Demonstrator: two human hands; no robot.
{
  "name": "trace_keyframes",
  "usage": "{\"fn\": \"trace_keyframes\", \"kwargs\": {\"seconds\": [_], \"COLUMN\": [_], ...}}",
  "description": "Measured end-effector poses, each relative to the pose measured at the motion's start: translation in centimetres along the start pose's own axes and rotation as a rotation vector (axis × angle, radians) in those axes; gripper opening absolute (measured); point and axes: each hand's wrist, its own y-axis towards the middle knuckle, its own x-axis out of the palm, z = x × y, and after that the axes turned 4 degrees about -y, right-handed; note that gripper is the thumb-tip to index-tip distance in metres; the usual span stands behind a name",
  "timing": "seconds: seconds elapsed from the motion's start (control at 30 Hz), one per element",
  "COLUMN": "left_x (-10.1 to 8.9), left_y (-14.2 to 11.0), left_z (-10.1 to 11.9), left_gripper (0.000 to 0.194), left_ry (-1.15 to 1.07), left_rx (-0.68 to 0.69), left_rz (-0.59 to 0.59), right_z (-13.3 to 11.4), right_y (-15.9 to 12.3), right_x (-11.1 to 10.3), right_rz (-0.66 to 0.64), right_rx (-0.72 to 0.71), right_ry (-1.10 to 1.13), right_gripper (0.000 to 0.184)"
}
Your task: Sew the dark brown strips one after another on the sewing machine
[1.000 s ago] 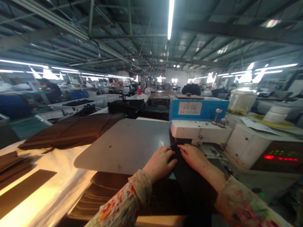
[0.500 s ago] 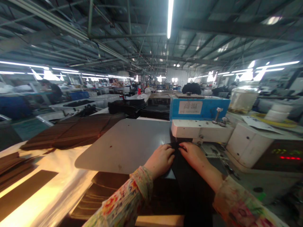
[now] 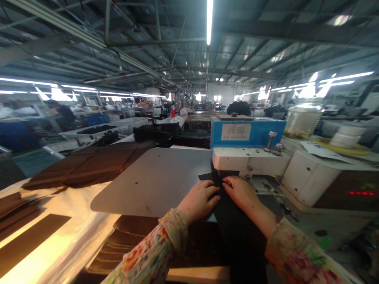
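**Both hands close in under the machine's white arm**

Largest in view is the workshop's roof (image 3: pixel 266 35), its girders and strip lights over the whole scene. Below at right stands the machine, its white arm (image 3: pixel 232 158) carrying a blue block (image 3: pixel 247 132) (the paper label is too blurred to read). A brown stack (image 3: pixel 89 163) lies on the left, probably kept there to leave the space before the arm free. The grey metal plate (image 3: pixel 160 181) reaches up to the machine, seemingly to give flat support at its side.

The black piece (image 3: pixel 237 225) runs from the arm down toward the wearer, one corner lying over the plate. Near its far end, the left hand (image 3: pixel 201 200) rests with fingers bent together, thumb slightly apart; the right hand (image 3: pixel 241 193) points its fingertips inward opposite. Such a facing hold likely keeps the piece flat and aligned; whether either hand pinches it, I cannot tell.
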Motion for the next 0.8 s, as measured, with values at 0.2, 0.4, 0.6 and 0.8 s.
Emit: {"fn": "trace_keyframes", "kwargs": {"seconds": [0.2,0.4,0.6,0.8], "left_x": [-0.13,-0.14,-0.20,-0.16], "left_y": [-0.01,-0.07,-0.08,-0.12], "left_z": [0.08,0.06,0.12,0.06], "left_gripper": [0.028,0.028,0.028,0.027], "left_ry": [-0.002,-0.012,-0.018,-0.020], "left_rx": [0.001,0.004,0.005,0.014], "left_rz": [-0.012,-0.009,-0.006,-0.006], "right_z": [-0.11,-0.06,-0.16,-0.25], "right_y": [-0.10,-0.14,-0.26,-0.29], "right_x": [-0.05,-0.01,0.00,-0.09], "right_rz": [0.005,0.008,0.015,0.021], "right_rx": [-0.007,-0.004,-0.006,-0.018], "right_ry": [0.001,-0.004,-0.021,-0.035], "right_gripper": [0.024,0.024,0.023,0.023]}}
